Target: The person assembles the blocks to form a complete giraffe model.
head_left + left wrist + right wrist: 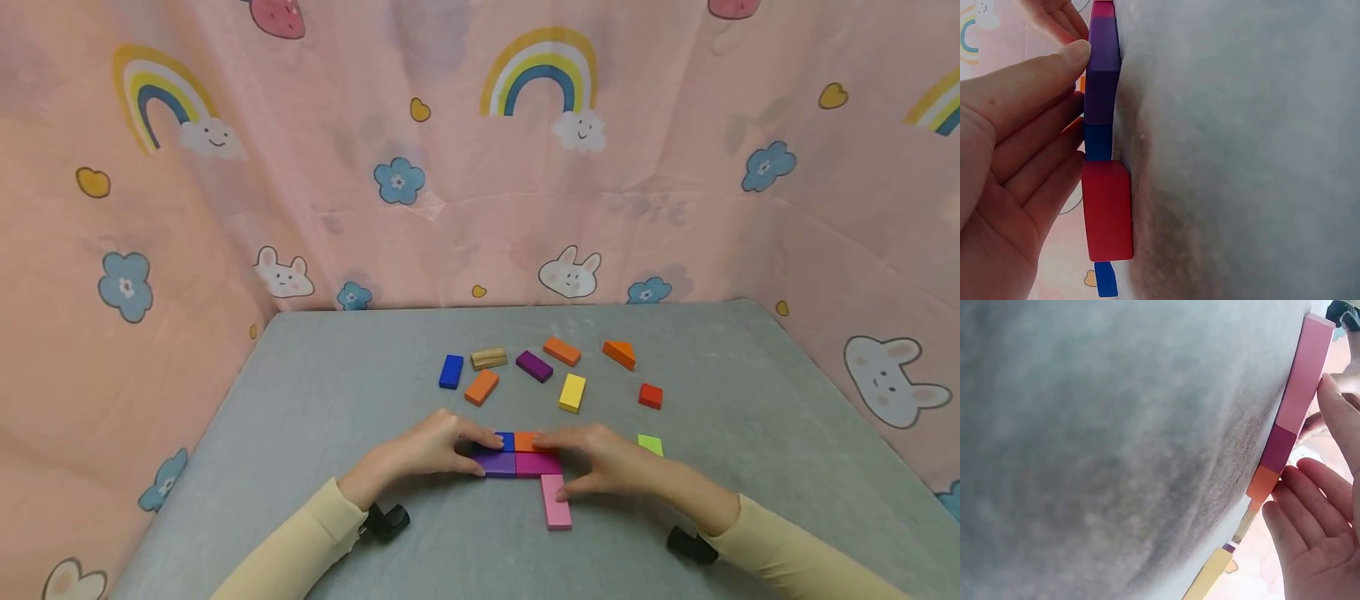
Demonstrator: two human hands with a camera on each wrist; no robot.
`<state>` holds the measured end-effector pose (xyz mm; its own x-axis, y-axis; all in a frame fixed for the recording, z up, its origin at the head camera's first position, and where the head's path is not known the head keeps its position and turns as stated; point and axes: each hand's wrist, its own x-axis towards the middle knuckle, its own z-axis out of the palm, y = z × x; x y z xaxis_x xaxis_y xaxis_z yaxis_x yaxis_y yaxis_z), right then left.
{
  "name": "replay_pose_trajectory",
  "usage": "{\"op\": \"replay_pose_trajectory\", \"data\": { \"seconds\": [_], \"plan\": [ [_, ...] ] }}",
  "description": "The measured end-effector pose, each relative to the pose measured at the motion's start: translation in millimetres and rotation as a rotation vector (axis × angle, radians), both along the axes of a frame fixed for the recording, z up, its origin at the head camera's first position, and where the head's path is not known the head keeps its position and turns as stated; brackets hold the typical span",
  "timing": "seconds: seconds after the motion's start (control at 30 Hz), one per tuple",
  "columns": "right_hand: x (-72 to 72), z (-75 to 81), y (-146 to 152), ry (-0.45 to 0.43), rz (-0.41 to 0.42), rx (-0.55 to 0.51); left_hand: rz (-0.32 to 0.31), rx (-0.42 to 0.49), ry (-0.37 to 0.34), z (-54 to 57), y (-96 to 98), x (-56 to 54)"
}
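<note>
A small flat group of wooden blocks lies between the two hands. Blue [507,442] and orange [525,442] blocks form its far row, purple [497,463] and magenta [537,464] blocks the near row. A pink block [557,502] points toward the person from the magenta one. My left hand [438,446] has its thumb at the purple block and fingers along the blue. Close under it stands a red block [1108,209], hidden in the head view. My right hand [600,457] touches the pink block with its thumb, its extended fingers at the orange block.
Loose blocks lie farther back: blue [451,372], natural wood [489,358], dark purple [534,366], yellow [572,392], several orange ones and a small red one [651,396]. A lime block [650,444] sits behind the right forearm. A patterned pink curtain [480,208] surrounds the grey table [337,358].
</note>
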<state>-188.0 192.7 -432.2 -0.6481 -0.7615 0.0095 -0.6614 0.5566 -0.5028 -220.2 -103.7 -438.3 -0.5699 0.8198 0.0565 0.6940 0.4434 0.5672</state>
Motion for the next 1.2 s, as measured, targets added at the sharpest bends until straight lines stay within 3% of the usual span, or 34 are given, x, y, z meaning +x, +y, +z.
{"op": "replay_pose_trajectory", "data": {
  "seconds": [0.2,0.37,0.53,0.73,0.87,1.07,1.2],
  "plan": [
    [-0.4,0.4,0.0,-0.002,-0.005,-0.001,0.003,0.011,-0.021,0.0,-0.1,-2.4],
    [-1.1,0.8,-0.6,-0.015,-0.014,0.007,0.020,0.041,-0.089,1.7,-0.5,-6.9],
    [-1.2,0.8,-0.5,-0.022,-0.016,0.011,0.026,0.099,-0.158,0.0,-0.7,-14.3],
    [-0.3,1.3,-0.6,-0.004,0.003,0.003,0.018,0.168,-0.183,1.0,-2.2,-19.0],
    [0.0,1.5,-0.7,0.008,0.013,0.002,0.115,0.216,-0.157,5.4,-9.4,-27.9],
    [0.8,2.4,-0.8,-0.022,0.002,0.010,0.319,0.249,-0.032,8.2,-27.9,-59.6],
    [0.3,1.7,-0.8,-0.036,-0.010,0.016,0.398,0.195,-0.043,7.4,-36.2,-80.6]
  ]
}}
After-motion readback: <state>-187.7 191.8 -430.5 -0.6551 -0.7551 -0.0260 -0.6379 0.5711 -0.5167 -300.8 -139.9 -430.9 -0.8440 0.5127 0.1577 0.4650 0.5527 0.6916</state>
